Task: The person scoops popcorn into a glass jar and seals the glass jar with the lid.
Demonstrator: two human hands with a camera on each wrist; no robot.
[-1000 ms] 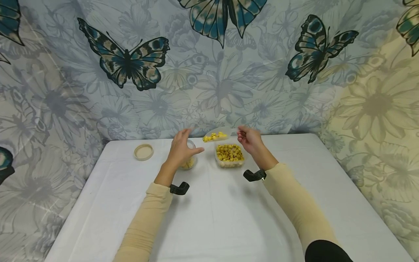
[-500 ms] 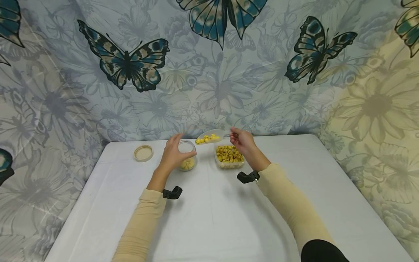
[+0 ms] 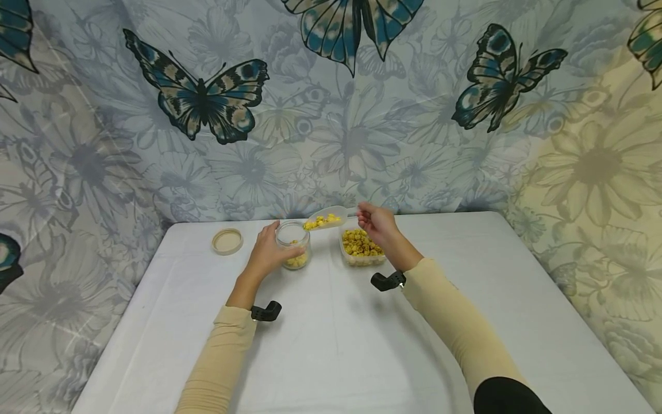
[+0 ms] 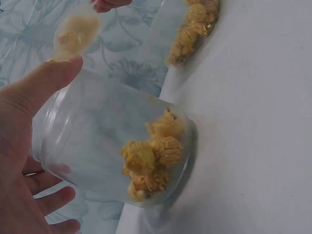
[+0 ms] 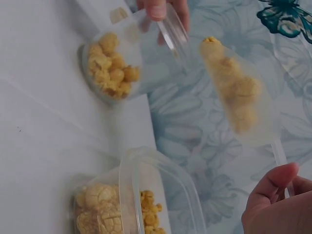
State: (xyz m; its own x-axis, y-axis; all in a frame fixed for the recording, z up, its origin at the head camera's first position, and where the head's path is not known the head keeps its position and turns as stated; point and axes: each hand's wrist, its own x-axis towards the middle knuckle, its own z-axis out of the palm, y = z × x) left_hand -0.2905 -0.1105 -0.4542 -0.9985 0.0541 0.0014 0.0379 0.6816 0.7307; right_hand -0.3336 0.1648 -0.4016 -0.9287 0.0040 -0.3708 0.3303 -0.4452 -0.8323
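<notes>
Your left hand is round the upper part of a clear jar, which stands upright on the white surface with some popcorn in the bottom. Its thumb lies just below the rim on the near side and its fingers reach round the far side; in the left wrist view, the lowest fingertips look clear of the jar. Your right hand pinches the thin handle of a translucent scoop between thumb and fingers. The scoop is in the air, loaded with popcorn, its tip just beside the jar's open mouth and apart from it. Right of the jar, a clear tub holds more popcorn; to the left, a round lid lies on the surface.

The scoop looks light and fairly stiff, best pinched at its handle and kept level, since loose pieces could roll off the tip. The popcorn is probably feather-light and easily crushed. The jar seems smooth, perhaps slippery and breakable if glass; just under the rim is a sensible hold.
</notes>
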